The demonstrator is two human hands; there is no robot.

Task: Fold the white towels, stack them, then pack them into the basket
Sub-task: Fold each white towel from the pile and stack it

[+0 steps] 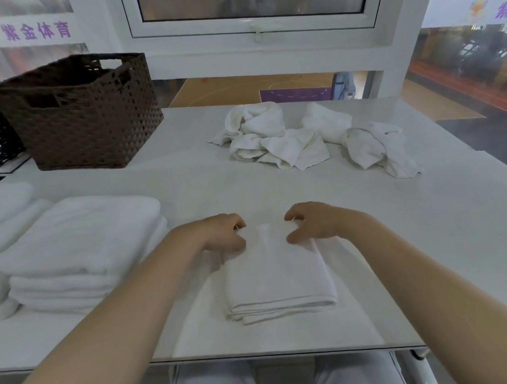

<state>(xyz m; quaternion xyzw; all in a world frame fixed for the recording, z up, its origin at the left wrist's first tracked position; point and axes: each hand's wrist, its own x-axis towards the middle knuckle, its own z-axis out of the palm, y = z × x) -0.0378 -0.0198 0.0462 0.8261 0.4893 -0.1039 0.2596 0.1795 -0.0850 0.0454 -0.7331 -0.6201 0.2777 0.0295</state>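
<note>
Pinching the far corners of the small folded white cotton towel [279,273], the left hand [223,232] and right hand [312,220] are curling their fingers round its edge, likely squaring it on the pale surface [448,228] before stacking; the brown woven basket [80,119] is waiting far-left.

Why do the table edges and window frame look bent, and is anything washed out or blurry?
Head view: the wide-angle lens bows the table edge and window frame. Soft, even light leaves only faint shadows. The folded towel under the left hand and right hand nearly blends into the white tabletop. The crumpled towels look slightly soft; bright patches at the top corners are washed out.
</note>
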